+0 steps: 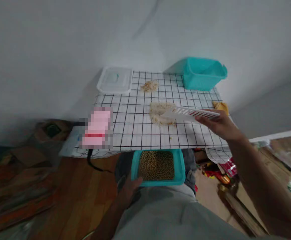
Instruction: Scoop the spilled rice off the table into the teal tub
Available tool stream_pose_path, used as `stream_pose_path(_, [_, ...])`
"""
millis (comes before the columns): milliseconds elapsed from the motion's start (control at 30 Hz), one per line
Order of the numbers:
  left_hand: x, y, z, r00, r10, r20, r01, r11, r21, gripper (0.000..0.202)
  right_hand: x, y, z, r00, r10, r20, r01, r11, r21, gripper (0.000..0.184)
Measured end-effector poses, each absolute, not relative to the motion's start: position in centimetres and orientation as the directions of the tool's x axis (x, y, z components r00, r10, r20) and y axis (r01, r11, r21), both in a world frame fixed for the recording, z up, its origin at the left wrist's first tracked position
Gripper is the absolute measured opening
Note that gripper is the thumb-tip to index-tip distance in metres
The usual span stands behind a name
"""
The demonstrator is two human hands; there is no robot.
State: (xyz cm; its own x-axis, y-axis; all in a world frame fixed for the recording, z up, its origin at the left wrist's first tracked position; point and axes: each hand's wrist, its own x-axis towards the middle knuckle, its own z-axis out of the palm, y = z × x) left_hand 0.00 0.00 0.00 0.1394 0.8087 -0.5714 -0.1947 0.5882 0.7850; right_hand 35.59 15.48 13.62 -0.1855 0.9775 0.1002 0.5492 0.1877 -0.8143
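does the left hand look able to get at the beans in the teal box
Probably yes: the left hand is at the near rim of the teal box, whose top is open, so the way to the beans looks free.

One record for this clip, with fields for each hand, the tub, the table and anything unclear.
Right hand: the right hand holds a white slotted scoop, its tip at the middle pile
Left hand: the left hand is at the near left corner of the teal tub
Tub: on the lap, holding small round tan pieces
Table, back: white lidded container left, small pile centre, teal bin right
Table, sides: pink item left, yellow cloth right
Unclear: pink item's identity (pixelated); left hand's grip
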Motion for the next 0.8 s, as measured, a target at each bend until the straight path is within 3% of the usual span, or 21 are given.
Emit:
stream_pose_path(233, [0.3,-0.2,-0.8,0.156,0.809,-0.566,-0.244,0.587,0.772,0.030,39.6,13.6,12.8,-0.006,1.000,0.004,0.646,0.007,-0.763,0.038])
stream_pose_path(533, [1.1,0.0,-0.7,0.212,0.783,-0.585,-0.290,0.622,0.727,0.057,39.2,13.2,12.6,-0.103,0.994,0.026,0.602,0.083,-0.794,0.039])
stream_pose_path(800, [1.1,0.2,-0.5,0.258,0.758,-0.600,-0.312,0.653,0.690,0.056,39.7,12.5,12.6,-0.090,0.996,0.024,0.623,0.075,-0.779,0.035])
